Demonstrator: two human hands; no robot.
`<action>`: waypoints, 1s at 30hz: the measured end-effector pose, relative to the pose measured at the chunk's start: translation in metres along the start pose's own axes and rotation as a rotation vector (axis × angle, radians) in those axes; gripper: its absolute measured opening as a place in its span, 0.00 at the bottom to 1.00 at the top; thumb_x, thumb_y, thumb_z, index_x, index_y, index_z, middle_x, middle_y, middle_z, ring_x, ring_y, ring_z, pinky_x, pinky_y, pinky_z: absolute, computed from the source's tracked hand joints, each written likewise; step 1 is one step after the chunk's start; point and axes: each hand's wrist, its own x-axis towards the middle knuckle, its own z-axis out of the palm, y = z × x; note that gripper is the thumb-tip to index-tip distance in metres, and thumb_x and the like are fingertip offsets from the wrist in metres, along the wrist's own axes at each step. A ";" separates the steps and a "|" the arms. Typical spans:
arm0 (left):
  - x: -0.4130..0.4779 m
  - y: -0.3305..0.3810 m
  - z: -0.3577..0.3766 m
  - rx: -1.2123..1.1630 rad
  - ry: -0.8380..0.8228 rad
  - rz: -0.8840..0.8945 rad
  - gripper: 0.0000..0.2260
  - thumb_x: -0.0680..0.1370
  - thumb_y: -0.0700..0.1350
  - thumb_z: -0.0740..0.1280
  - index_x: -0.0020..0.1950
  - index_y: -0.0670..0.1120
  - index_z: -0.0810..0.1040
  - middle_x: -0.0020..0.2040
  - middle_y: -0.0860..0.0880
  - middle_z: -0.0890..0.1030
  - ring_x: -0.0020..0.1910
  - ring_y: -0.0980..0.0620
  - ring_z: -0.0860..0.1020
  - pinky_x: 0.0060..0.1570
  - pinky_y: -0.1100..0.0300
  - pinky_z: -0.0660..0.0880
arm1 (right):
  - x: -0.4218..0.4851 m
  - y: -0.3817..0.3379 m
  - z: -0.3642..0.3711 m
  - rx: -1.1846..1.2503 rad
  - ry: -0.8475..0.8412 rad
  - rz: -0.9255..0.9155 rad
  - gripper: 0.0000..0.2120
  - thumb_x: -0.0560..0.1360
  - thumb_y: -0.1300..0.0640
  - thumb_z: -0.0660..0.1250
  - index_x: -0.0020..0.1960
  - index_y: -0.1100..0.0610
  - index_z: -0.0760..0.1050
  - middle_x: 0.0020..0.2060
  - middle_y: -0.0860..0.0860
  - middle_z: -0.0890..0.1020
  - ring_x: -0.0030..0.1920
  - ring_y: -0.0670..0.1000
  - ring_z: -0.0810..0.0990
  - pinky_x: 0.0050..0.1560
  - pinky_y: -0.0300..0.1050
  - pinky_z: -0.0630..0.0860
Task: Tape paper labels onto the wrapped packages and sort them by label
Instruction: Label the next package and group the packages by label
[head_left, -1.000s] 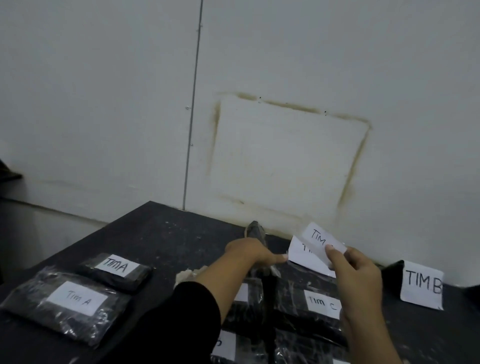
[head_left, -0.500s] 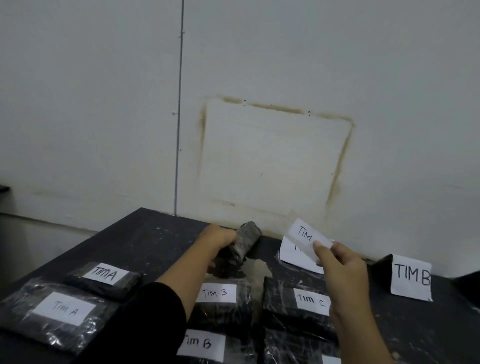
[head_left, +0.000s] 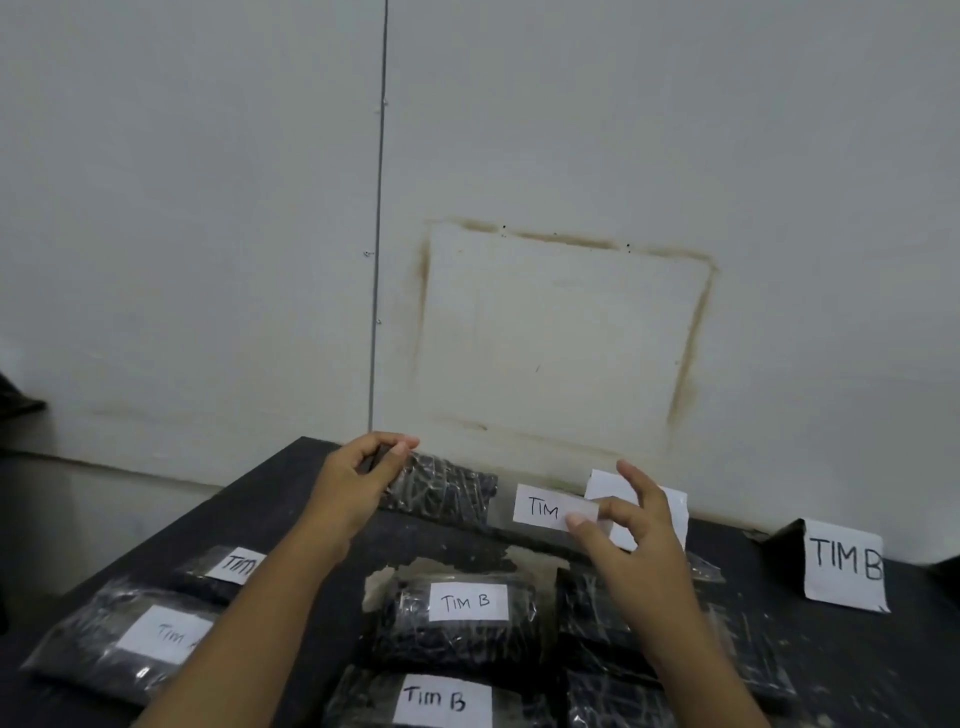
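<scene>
Its last letter hidden by my fingers, the paper label (head_left: 543, 508) sits pinched in my right grip (head_left: 631, 540), left of the TIM B card (head_left: 842, 566). Further left, my left grip (head_left: 358, 483) clasps an unlabelled package (head_left: 447, 491) over the black table (head_left: 857, 675), near the stained wall (head_left: 545, 338).

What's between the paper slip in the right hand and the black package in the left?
Nothing. The head view shows a short bare gap between the paper slip and the wrapped package, with only tabletop behind it.
</scene>
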 end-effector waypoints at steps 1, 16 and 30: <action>-0.006 0.002 0.000 0.011 0.006 0.021 0.07 0.77 0.45 0.67 0.43 0.54 0.83 0.48 0.53 0.84 0.52 0.53 0.79 0.54 0.58 0.73 | -0.002 -0.002 0.001 -0.020 -0.015 0.001 0.09 0.70 0.52 0.71 0.41 0.58 0.77 0.57 0.21 0.66 0.59 0.32 0.68 0.70 0.57 0.59; -0.073 0.010 0.017 -0.024 0.102 -0.053 0.27 0.54 0.64 0.74 0.45 0.52 0.73 0.47 0.50 0.78 0.47 0.53 0.77 0.38 0.58 0.71 | -0.010 -0.002 0.024 -0.217 0.074 -0.049 0.11 0.68 0.51 0.73 0.32 0.53 0.75 0.71 0.38 0.61 0.74 0.47 0.55 0.70 0.55 0.32; -0.075 -0.003 0.015 0.046 0.099 -0.025 0.24 0.56 0.50 0.83 0.41 0.59 0.71 0.50 0.47 0.80 0.50 0.46 0.80 0.48 0.42 0.79 | -0.012 0.001 0.028 -0.451 0.058 -0.091 0.09 0.68 0.48 0.71 0.33 0.50 0.75 0.69 0.44 0.66 0.72 0.51 0.58 0.71 0.61 0.50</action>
